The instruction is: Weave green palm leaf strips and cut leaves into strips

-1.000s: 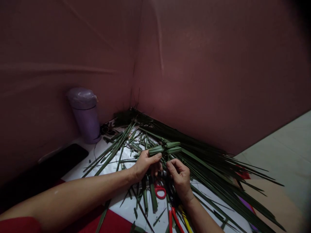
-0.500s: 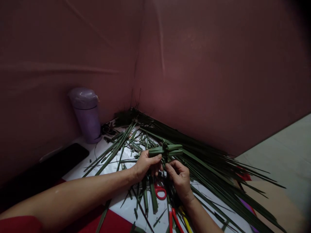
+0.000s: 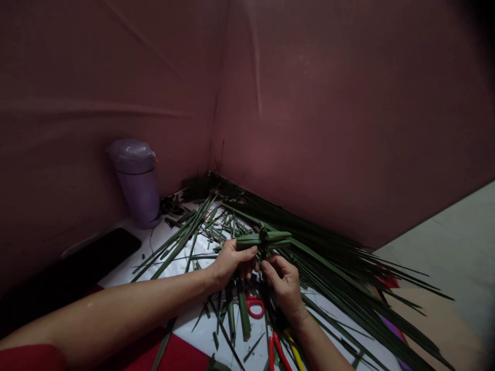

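Note:
My left hand (image 3: 234, 263) grips a folded green leaf piece (image 3: 249, 240), with the thumb along its near side. The piece has a dark knotted middle, and leaf ends stick out to left and right of it. Just below that middle, my right hand (image 3: 283, 281) is closed in a pinch at the lower part of the same piece; what lies between its fingertips is too dark to make out fully. Under the hands are cut leaf strips (image 3: 244, 314) and red-handled scissors (image 3: 256, 307). Closer to me lie red handles (image 3: 281, 351) and a yellow handle (image 3: 297, 353).
A purple tumbler (image 3: 138, 193) stands at the left by the reddish wall (image 3: 309, 103). In front of it lies a dark flat object (image 3: 116, 245). Long green leaves (image 3: 348, 278) stretch along the right side, past the white table's edge. Leaf scraps (image 3: 228, 224) cover the back.
My right hand has shifted very slightly to the left, staying at the leaf piece. My left hand keeps its hold in the same place.

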A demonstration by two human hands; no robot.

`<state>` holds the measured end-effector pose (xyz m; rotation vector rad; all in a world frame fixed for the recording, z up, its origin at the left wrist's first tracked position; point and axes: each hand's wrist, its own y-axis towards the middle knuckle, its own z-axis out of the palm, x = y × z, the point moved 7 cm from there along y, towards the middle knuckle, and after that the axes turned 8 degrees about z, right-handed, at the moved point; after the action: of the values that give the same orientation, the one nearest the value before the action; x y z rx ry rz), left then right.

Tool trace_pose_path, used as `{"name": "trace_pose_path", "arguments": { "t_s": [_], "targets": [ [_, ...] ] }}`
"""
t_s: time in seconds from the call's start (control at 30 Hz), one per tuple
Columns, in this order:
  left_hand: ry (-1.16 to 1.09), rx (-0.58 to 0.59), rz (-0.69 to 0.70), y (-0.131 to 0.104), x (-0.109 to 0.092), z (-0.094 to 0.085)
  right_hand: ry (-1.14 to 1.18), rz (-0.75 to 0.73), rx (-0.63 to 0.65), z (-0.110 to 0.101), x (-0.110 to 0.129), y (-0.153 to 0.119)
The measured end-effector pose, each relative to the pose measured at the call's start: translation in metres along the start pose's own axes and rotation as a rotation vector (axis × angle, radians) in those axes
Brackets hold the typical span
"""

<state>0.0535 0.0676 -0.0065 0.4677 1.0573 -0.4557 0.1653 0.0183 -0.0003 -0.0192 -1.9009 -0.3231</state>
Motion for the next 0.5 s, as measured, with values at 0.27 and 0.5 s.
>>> {"name": "trace_pose_path", "arguments": {
  "t_s": [0.27, 0.5],
  "targets": [
    [0.004, 0.006, 0.016, -0.0004, -0.0018, 0.0008, 0.056, 0.036, 0.053, 0.0043, 0.0002, 0.0008],
    [0.029, 0.027, 0.028, 0.0000, -0.0015, 0.0021, 0.050, -0.004, 0.051, 0.0040, 0.0017, 0.0020]
  ]
}}
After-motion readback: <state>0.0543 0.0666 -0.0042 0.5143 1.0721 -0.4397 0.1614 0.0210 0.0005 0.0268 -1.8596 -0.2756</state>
